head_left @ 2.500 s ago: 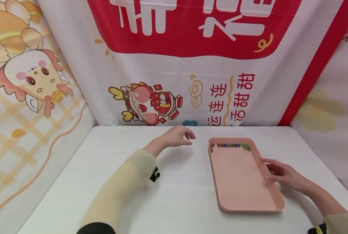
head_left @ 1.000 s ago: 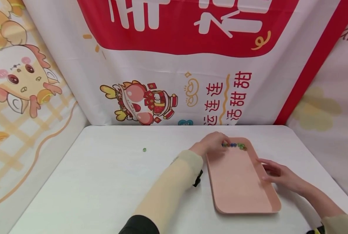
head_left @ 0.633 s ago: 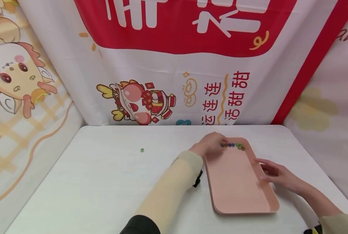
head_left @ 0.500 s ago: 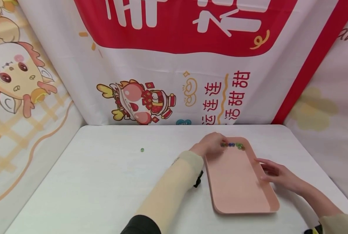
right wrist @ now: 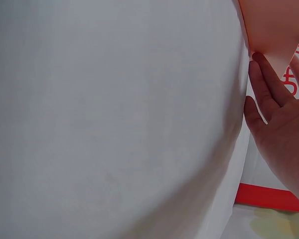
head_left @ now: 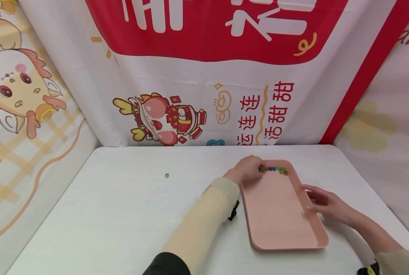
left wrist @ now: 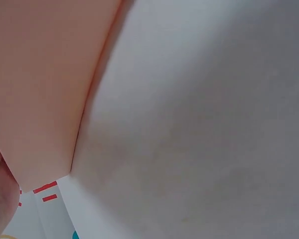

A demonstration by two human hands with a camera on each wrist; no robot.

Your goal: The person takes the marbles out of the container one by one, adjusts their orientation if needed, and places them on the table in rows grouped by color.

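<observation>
A pink rectangular tray (head_left: 278,214) lies on the white table, with several small glass marbles (head_left: 281,170) in green, blue and brown along its far end. My left hand (head_left: 248,168) reaches over the tray's far left corner, fingers bent down onto the left end of the marble row. I cannot tell whether a marble is pinched there. One green marble (head_left: 167,175) rests on the table to the left. My right hand (head_left: 331,204) holds the tray's right rim; in the right wrist view its fingers (right wrist: 263,82) lie along the outside of the tray wall.
Printed cloth walls (head_left: 177,76) enclose the white table (head_left: 129,214) at the back and both sides. The back wall stands close behind the tray. My left forearm (head_left: 197,221) crosses the table in front of the tray's left side.
My left hand moved right from over the table to the marbles in the tray and stays there. The green marble now shows on the table. My right hand keeps its place at the rim.
</observation>
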